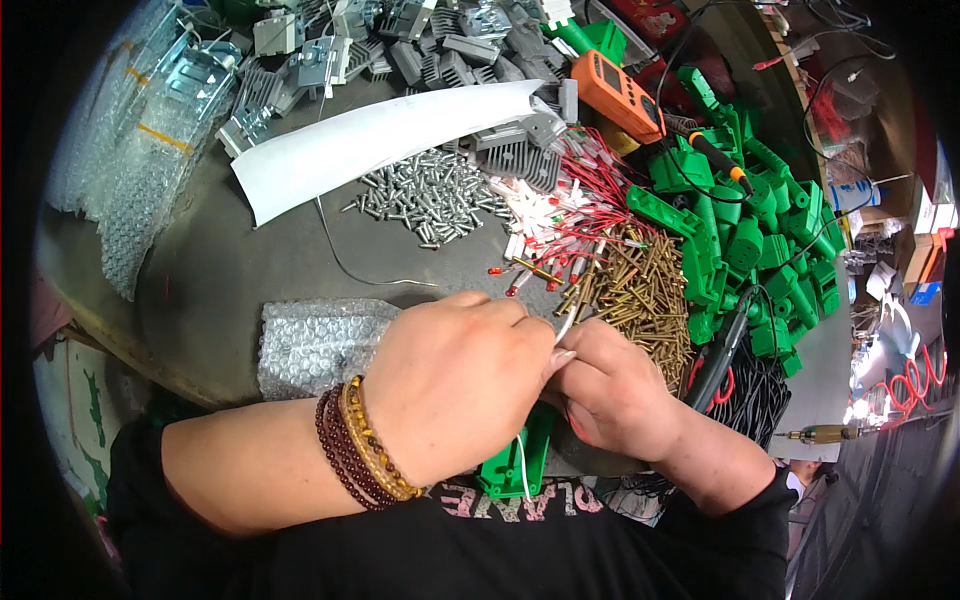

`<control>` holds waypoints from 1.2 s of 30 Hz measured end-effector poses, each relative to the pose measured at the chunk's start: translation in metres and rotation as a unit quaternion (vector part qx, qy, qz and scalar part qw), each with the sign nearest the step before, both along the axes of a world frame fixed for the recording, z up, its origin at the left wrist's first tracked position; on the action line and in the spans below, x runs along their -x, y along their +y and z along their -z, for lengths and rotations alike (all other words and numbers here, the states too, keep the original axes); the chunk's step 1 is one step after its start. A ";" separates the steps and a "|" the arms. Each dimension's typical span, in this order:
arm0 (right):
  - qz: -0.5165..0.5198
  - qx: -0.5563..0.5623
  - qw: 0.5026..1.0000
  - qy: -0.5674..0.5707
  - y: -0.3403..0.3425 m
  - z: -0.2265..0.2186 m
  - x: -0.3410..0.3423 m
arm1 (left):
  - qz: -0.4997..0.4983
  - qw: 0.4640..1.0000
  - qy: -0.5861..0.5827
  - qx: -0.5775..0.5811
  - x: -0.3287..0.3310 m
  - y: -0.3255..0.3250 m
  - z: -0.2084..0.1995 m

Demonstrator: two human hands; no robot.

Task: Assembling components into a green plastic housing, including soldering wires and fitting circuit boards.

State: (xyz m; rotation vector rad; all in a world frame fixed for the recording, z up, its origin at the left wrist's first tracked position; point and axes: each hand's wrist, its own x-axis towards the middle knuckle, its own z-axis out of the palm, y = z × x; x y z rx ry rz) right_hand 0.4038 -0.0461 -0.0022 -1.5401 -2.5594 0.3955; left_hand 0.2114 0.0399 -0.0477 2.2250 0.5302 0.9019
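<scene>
- Hands meet low at the bench edge: left hand (455, 385) curled over the top of a green plastic housing (520, 462), right hand (610, 390) just beside it.
- Housing's long axis runs from the fingers down toward the person's chest; only its lower end shows.
- Right fingers pinch a thin white wire (566, 322) angling up and away.
- Left grip's closure on the housing cannot be told.
- Brass screws (640, 295) lie nearest the right hand.

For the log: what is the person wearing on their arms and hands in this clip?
Both hands are bare, without gloves. The left hand has several beaded bracelets stacked at the wrist: dark red round beads beside strands of amber and brown ones. The right hand shows no jewellery in view. Black sleeves end short of the forearms, which are bare, and the top carries pinkish lettering across the chest.
</scene>
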 end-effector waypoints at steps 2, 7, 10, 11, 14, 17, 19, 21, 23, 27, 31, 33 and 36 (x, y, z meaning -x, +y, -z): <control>0.030 0.034 0.998 0.050 0.001 -0.004 -0.003 | -0.007 1.000 -0.006 0.001 0.003 -0.005 0.001; 0.334 0.357 0.854 0.177 0.014 -0.020 -0.002 | -0.016 1.000 -0.007 0.003 0.005 -0.010 0.005; 0.272 0.412 0.852 0.175 0.020 -0.008 -0.012 | -0.019 1.000 -0.005 0.004 0.005 -0.010 0.005; 0.241 0.439 0.848 0.173 0.020 -0.003 -0.016 | -0.016 1.000 -0.008 0.005 0.005 -0.010 0.005; 0.233 0.441 0.847 0.185 0.018 0.007 -0.021 | -0.014 1.000 -0.016 0.003 0.006 -0.010 0.003; 0.245 0.441 0.840 0.201 0.021 0.008 -0.015 | -0.012 1.000 -0.004 0.005 0.006 -0.008 0.004; 0.251 0.434 0.837 0.221 0.022 0.008 -0.012 | -0.008 1.000 0.001 0.008 0.006 -0.007 0.003; 0.244 0.435 0.839 0.216 0.021 0.010 -0.013 | -0.001 1.000 0.002 0.010 0.006 -0.007 0.002; 0.244 0.425 0.851 0.187 0.020 0.007 -0.011 | 0.007 1.000 0.004 0.009 0.006 -0.008 0.001; 0.233 0.414 0.867 0.153 0.032 -0.023 -0.007 | 0.019 1.000 0.002 0.001 0.007 -0.005 -0.003; 0.070 0.145 0.987 0.015 0.062 -0.031 -0.040 | 0.017 1.000 0.004 0.009 0.007 -0.007 0.002; 0.085 -0.024 0.992 -0.090 0.063 -0.020 -0.052 | 0.017 1.000 -0.006 0.002 0.006 -0.008 0.001; 0.087 -0.044 0.983 -0.155 0.067 -0.015 -0.055 | 0.021 1.000 -0.010 0.000 0.006 -0.006 -0.001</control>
